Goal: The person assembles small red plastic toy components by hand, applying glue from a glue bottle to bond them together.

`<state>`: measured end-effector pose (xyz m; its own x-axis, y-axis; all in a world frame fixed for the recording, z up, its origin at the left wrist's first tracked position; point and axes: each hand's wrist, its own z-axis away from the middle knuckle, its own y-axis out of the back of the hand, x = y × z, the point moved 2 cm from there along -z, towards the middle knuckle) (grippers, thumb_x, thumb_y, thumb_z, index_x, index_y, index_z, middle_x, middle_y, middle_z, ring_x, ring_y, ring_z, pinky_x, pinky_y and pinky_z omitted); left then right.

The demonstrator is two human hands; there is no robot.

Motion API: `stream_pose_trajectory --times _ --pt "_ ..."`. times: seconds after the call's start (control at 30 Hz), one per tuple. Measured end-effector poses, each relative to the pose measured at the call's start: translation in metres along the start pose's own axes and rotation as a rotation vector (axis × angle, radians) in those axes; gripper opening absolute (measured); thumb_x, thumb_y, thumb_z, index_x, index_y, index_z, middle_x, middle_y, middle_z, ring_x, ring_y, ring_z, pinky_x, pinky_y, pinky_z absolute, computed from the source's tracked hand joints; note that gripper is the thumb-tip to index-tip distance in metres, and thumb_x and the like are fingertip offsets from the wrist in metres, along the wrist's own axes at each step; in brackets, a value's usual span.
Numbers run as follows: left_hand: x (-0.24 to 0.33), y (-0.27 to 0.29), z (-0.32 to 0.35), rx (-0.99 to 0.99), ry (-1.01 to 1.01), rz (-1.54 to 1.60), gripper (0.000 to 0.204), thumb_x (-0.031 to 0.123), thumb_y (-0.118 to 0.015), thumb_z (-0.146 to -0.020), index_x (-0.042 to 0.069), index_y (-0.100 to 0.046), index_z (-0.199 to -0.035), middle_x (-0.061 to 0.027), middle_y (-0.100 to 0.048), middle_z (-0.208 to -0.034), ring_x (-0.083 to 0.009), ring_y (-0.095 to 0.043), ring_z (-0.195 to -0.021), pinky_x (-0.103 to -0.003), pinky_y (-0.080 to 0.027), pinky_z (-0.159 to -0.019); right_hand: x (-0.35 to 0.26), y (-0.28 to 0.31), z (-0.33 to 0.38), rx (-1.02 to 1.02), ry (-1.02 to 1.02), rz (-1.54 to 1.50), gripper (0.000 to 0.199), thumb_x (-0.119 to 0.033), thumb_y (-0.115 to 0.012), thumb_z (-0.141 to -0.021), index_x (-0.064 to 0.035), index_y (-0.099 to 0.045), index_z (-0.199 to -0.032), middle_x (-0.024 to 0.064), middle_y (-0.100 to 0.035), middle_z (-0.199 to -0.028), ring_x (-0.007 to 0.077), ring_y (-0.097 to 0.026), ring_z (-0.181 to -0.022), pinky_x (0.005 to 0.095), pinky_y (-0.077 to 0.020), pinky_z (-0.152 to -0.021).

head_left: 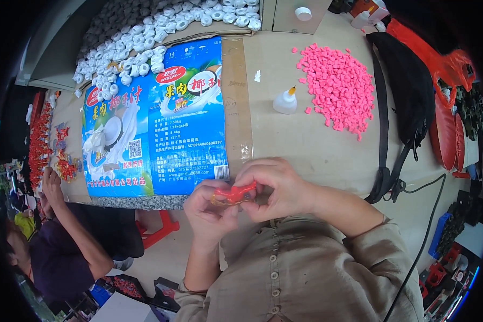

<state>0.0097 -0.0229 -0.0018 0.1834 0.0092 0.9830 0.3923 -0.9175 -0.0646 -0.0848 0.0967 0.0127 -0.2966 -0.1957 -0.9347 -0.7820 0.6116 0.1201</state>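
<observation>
Since my left hand and right hand, both curled nearly closed, pinch the red piece by the near edge of the desk, a slackened grip could drop it over that edge; its ends seem hidden.

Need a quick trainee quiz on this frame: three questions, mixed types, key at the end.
1. Which hand or hands touch the small shiny red piece?
2. Relative to the heap of small bright-pink pieces, the white plastic bottle with a yellow-orange tip stands: A) to the right; B) to the left; C) on top.
3. Fill in: the flat printed cardboard sheet left of the bottle is mainly ___ in colour.

Key:
1. Both: left hand and right hand.
2. B.
3. Blue.
</observation>
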Motion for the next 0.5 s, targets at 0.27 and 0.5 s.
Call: stream_pose_trajectory --times 0.27,0.5 --pt "0.0003 0.0008 -0.0005 -0.003 0.009 -0.051 0.021 0.008 -0.069 -0.059 0.004 -0.052 -0.071 -0.0078 -0.055 -0.077 -0.0123 -0.052 -0.068 -0.022 -0.042 -0.059 0.0025 -0.0001 0.0002 -0.002 -0.009 -0.014 0.025 -0.006 -0.065 -0.058 -0.0046 -0.052 -0.078 0.0028 -0.051 -0.068 0.011 -0.047 -0.047 0.023 -0.0393 -0.041" --pt "-0.0017 0.0026 0.0006 -0.021 0.017 -0.022 0.021 0.008 -0.069 -0.057 0.003 -0.052 -0.07 -0.0077 -0.056 -0.077 -0.0125 -0.052 -0.068 -0.022 -0.041 -0.059 0.0031 -0.0003 -0.0006 -0.006 0.023 0.04 0.024 -0.006 -0.065 -0.057 -0.0047 -0.051 -0.077 0.0038 -0.051 -0.068 0.0126 -0.048 -0.047 0.0238 -0.0403 -0.042"
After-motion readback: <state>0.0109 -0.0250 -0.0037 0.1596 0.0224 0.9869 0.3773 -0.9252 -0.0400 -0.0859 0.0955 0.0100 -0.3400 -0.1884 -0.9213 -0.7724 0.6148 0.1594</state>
